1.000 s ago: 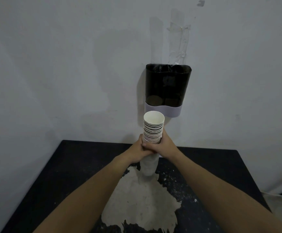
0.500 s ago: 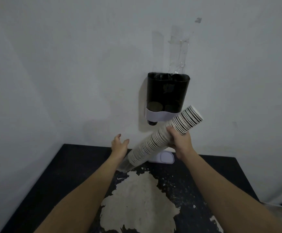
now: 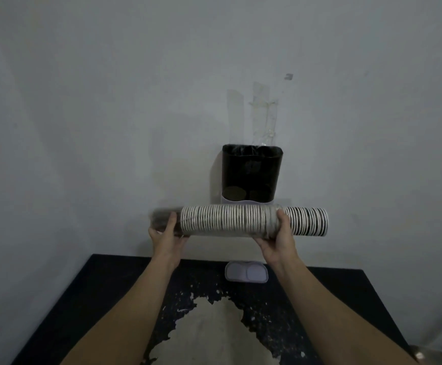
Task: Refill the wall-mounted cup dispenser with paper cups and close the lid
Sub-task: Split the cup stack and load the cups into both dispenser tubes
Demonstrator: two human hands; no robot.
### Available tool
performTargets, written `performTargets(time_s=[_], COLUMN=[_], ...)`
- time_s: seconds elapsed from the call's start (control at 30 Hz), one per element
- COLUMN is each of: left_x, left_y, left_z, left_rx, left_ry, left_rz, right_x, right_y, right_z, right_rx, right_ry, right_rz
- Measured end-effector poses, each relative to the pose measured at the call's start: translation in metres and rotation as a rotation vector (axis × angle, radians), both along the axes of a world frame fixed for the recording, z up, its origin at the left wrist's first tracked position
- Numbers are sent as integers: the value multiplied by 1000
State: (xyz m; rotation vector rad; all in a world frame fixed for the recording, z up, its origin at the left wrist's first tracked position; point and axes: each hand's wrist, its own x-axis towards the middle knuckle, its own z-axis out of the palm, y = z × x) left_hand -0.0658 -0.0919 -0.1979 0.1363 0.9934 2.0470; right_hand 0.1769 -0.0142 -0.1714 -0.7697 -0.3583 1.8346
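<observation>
Cup stack (image 3: 230, 221) horiz. below dispenser (image 3: 251, 173), both hands gripping.

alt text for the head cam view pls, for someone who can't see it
Two bare hands hold a long stack of paper cups level, the left hand at its plastic-sleeved end and the right hand further along. Behind it a dark cup dispenser hangs open-topped on the wall; its pale lid lies on the black table.

No readable text, label or number shows anywhere.
</observation>
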Motion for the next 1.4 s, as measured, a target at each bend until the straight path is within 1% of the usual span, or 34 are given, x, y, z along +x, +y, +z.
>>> performTargets(time_s=[0.1,0.17,0.3,0.37,0.47,0.53,0.57,0.63,0.87,0.93,1.0,1.07,1.17,1.23,1.4], left_x=[-10,-19,-35,-40,-36,-30,-28,-26,-32,-30,-23,-12,-5,-6,-14], left_y=[3,4,6,7,7,8,9,12,14,12,13,15,17,17,13], left_z=[10,16,24,26,28,27,26,25,23,24,23,23,23,21,13], left_rx=[-5,1,11,20,89,80,54,23,43,65,55,21,6,33,19], left_ry=[42,50,-11,-58,-55,35,79,105,-5,6,57,86,31,-13,-92], left_rz=[45,71,155,182,86,-12,-24,19,93,49,-31,-26,62,72,85], right_x=[2,6,8,8,6,3,2,0,-2,-2,-3,-7,-13,-15,-14], right_y=[1,3,6,7,6,6,6,6,8,8,8,8,3,2,4], right_z=[1,0,3,6,10,12,13,15,17,21,23,26,31,33,37], right_rx=[18,36,72,55,26,35,45,65,120,147,166,196,238,283,376], right_ry=[19,24,0,17,66,62,64,71,27,31,31,20,-27,-94,-189], right_rz=[62,67,37,5,-47,-56,-57,-56,-53,-68,-72,-57,-8,12,-33])
